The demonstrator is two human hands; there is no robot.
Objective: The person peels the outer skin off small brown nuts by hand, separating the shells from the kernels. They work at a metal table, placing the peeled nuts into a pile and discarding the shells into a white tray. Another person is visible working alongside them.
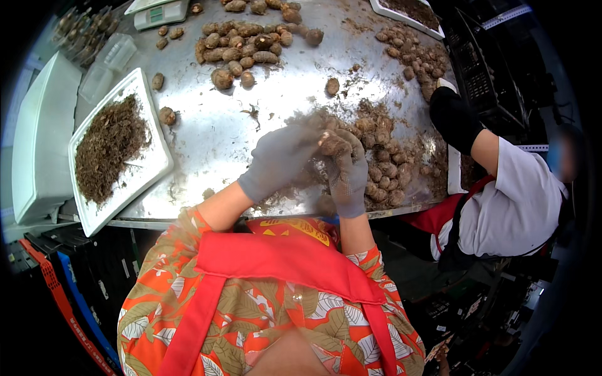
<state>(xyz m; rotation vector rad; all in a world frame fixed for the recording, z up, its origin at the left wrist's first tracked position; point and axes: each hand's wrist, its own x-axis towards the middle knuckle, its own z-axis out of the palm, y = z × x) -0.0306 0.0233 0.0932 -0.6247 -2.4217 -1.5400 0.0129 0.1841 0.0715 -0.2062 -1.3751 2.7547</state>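
A brown taro corm (333, 144) with a pale spot at one end is held in my right hand (349, 176), which wears a soiled grey glove. My left hand (282, 160), gloved in the same grey, is against the corm's left side. Its fingers are blurred and partly hidden, so I cannot tell whether it grips anything. Just right of my hands lies a heap of small taro corms (388, 174) with fibrous husk and soil among them. One single corm (332, 86) sits beyond my hands on the metal table (211, 155).
Cleaner corms (240, 44) are piled at the far side near a scale (160, 14). At left, a white foam tray (153, 162) holds brown husk debris (108, 145), beside clear plastic containers (110, 58). A co-worker's black-gloved hand (454, 117) reaches in at right, near black crates (484, 70).
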